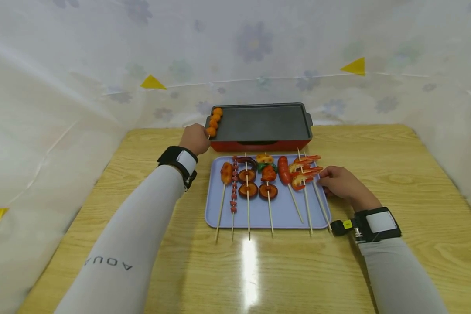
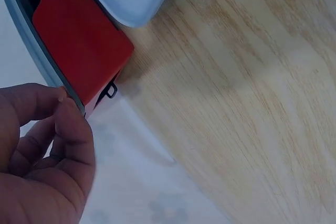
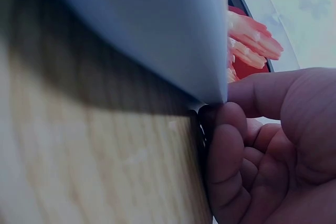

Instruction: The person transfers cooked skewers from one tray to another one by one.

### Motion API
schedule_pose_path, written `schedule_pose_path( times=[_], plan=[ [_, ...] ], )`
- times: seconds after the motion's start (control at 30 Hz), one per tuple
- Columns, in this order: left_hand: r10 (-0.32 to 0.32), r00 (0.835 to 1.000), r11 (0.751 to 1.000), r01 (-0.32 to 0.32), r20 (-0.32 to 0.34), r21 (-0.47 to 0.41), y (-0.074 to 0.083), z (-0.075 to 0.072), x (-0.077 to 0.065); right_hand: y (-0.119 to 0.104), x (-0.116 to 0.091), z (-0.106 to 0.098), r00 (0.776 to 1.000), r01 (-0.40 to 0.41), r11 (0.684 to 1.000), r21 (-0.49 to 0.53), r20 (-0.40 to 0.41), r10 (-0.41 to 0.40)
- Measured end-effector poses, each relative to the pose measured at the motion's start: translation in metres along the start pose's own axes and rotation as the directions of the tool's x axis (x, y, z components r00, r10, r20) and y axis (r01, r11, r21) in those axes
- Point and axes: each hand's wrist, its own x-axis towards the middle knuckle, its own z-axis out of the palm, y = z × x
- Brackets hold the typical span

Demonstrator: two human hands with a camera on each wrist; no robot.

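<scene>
At the grill's left end, my left hand (image 1: pixel 195 138) pinches the stick end of a skewer of orange balls (image 1: pixel 213 123), which lies along the left side of the black-topped red grill (image 1: pixel 263 124). The left wrist view shows thumb and fingertips meeting at the grill's edge; the balls are hidden there. On the other side, my right hand (image 1: pixel 339 185) grips the right rim of the lavender tray (image 1: pixel 213 213). In the right wrist view, thumb and fingers pinch the tray's edge (image 3: pixel 157 24), close to the shrimp (image 3: pixel 252 35).
Several skewers lie on the tray: small meat pieces (image 1: pixel 233 187), mushroom slices (image 1: pixel 247 190), a sausage (image 1: pixel 284 170) and shrimp (image 1: pixel 304 176). Some sticks overhang its front edge. A flowered plastic sheet (image 1: pixel 255 43) rises behind the wooden table (image 1: pixel 298 274).
</scene>
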Motion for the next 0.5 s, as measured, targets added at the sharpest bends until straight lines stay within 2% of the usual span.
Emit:
schedule_pose_path(
  times=[0.3,0.5],
  plan=[
    [-0.067,0.998,0.998,0.067,0.015,-0.003,0.0008,0.0032,-0.0047,0.001,0.0005,0.0006,1.0,0.008,1.0,-0.005,0.007,-0.008],
    [-0.076,0.997,0.997,0.076,0.024,-0.008,0.0023,0.0062,-0.0035,0.0007,-0.0009,0.0002,1.0,0.01,1.0,-0.003,0.004,-0.01]
  ],
)
